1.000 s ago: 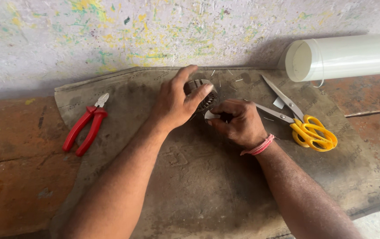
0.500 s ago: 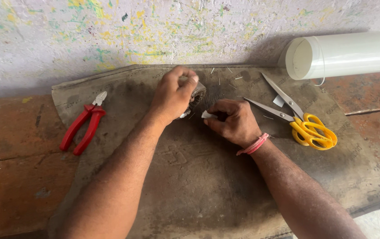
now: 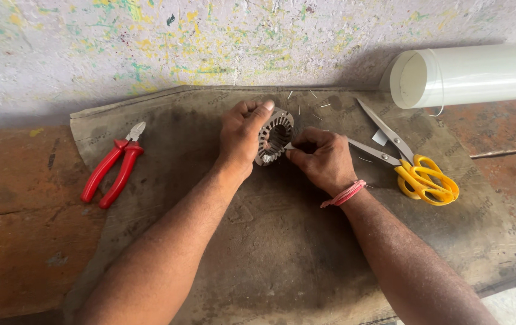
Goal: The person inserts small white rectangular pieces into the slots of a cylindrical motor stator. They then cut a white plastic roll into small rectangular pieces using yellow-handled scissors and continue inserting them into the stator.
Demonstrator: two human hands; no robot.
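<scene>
Two bare hands are meeting over a slotted metal stator core (image 3: 274, 136) at the middle of a worn grey mat (image 3: 282, 253) spread on a rust-brown workbench (image 3: 11, 241). The left hand (image 3: 243, 135) is wrapping around the ring from its left side, thumb over the top rim, propping it on edge — apparently so that the toothed inner face turns toward the other hand. The right hand (image 3: 324, 159), a pink thread band (image 3: 343, 194) at its wrist, is closing its fingertips on a small pale strip (image 3: 290, 146), likely insulating paper, and is pressing the strip's end against the core's lower right edge, just where the slots open. The core is sitting between the two hands, gripped by the left and touched only through the strip by the right.

Tools are lying within reach on either side: red-handled cutting pliers (image 3: 113, 168) well to the left at the mat's edge, yellow-handled scissors (image 3: 411, 165) open just right of the right hand, a small white scrap (image 3: 380, 137) between their blades. Thin slivers (image 3: 306, 102) are scattered behind the core, near the paint-flecked wall (image 3: 149, 42) — and a white plastic tube (image 3: 468, 73) is resting on its side at the far right
</scene>
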